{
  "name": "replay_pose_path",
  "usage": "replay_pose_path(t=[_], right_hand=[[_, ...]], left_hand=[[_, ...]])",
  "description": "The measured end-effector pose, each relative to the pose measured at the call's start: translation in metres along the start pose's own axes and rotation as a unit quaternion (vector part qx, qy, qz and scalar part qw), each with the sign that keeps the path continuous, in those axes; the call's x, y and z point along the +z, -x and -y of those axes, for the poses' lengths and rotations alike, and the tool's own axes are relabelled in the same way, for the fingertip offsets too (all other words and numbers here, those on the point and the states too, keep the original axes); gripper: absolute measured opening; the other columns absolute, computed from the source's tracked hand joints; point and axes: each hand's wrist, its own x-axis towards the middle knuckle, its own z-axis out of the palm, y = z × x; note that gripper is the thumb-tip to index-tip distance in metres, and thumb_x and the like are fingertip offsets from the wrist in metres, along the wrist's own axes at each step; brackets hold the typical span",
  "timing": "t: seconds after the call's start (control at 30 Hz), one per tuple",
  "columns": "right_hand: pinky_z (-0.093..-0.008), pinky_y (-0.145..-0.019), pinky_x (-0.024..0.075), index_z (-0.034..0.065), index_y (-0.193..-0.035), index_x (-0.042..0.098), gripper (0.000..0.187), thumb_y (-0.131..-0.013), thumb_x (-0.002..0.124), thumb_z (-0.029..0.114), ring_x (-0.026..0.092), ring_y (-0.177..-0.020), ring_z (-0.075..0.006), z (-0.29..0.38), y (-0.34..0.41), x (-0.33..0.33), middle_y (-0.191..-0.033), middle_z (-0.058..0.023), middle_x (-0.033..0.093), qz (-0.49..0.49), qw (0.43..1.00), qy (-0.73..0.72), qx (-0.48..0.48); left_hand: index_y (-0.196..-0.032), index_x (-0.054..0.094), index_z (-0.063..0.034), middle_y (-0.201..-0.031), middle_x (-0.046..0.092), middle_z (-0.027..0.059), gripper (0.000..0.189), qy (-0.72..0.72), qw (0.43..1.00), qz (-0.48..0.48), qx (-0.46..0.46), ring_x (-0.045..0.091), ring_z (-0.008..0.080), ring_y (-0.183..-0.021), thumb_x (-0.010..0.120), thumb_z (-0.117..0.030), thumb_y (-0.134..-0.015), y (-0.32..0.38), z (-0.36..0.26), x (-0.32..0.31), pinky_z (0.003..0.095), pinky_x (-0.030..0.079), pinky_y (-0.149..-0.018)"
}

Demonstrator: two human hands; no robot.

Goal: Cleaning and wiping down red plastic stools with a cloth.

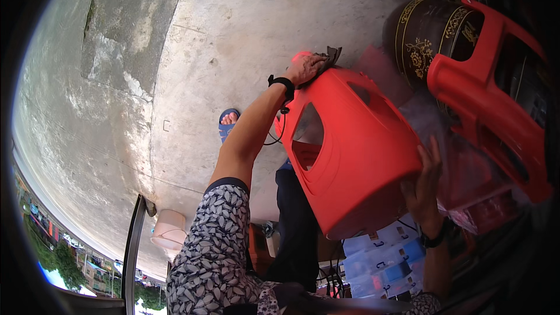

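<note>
A red plastic stool [363, 140] is tipped over in front of me, its seat turned towards my body and its leg end pointing away. My left hand [305, 69] presses a crumpled dark cloth [331, 59] against the far leg end. At the seat end, my right hand [424, 188] grips the edge, fingers spread along the side. Both wrists wear black bands, and a thin black cable hangs from the left one.
A second red stool [490, 96] lies at the right against dark brown jars [431, 39] with gold patterns. Clear plastic wrapping [455, 157] sits beside it. Below are translucent storage boxes [380, 262]. A pale bucket [169, 229] stands at lower left on the concrete floor [210, 43].
</note>
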Motion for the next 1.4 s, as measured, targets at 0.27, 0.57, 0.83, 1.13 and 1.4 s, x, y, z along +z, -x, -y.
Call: replay_pose_path(t=[0.27,0.57,0.83,1.13,1.4], right_hand=[[-0.0575,-0.116,0.0275,0.0028,-0.156,0.033,0.079,-0.101,0.058,0.053,0.033,-0.144,-0.0496,-0.012,0.008,-0.003,-0.162,-0.0328,0.021,0.009,0.999,0.043,0.010],[-0.0570,-0.113,0.0307,0.0038,-0.155,0.036,0.079,-0.100,0.057,0.057,0.037,-0.141,-0.0488,-0.011,0.013,0.002,-0.161,-0.0323,0.026,-0.028,0.998,0.062,0.001],[-0.0559,-0.112,0.0332,0.0047,-0.152,0.041,0.078,-0.099,0.055,0.061,0.040,-0.140,-0.0467,0.014,-0.014,0.002,-0.159,-0.0310,0.031,-0.076,0.997,0.018,-0.026],[-0.0545,-0.106,0.0416,0.0049,-0.149,0.044,0.075,-0.100,0.055,0.061,0.048,-0.134,-0.0452,-0.001,-0.001,0.005,-0.153,-0.0293,0.040,-0.112,0.986,0.117,-0.040],[-0.0525,-0.107,0.0429,0.0024,-0.150,0.041,0.072,-0.100,0.063,0.049,0.049,-0.133,-0.0474,-0.020,0.004,0.016,-0.150,-0.0309,0.042,-0.134,0.984,0.102,-0.064]], left_hand=[[-0.133,0.067,-0.0197,-0.133,0.064,0.0068,0.037,0.014,0.987,0.020,-0.156,0.060,0.0329,-0.121,0.053,-0.025,-0.099,-0.004,-0.090,-0.010,0.0458,0.052,-0.098],[-0.136,0.064,-0.0142,-0.132,0.063,0.0071,0.037,0.138,0.982,-0.030,0.123,0.060,0.0319,-0.108,0.059,-0.025,-0.101,0.068,-0.275,-0.085,0.0438,0.050,-0.093],[-0.143,0.057,-0.0111,-0.148,0.055,0.0154,0.042,-0.217,0.976,-0.019,0.018,0.052,0.0360,-0.134,0.047,-0.024,-0.104,0.052,0.045,-0.043,0.0469,0.044,-0.108],[-0.138,0.063,-0.0151,-0.148,0.054,0.0097,0.039,0.026,0.999,0.025,-0.040,0.051,0.0370,-0.129,0.050,-0.027,-0.104,0.043,-0.094,-0.034,0.0466,0.044,-0.104],[-0.128,0.069,-0.0216,-0.129,0.062,0.0061,0.032,0.028,0.989,-0.138,0.036,0.055,0.0345,-0.104,0.057,-0.035,-0.101,0.093,-0.360,-0.097,0.0505,0.042,-0.090]])
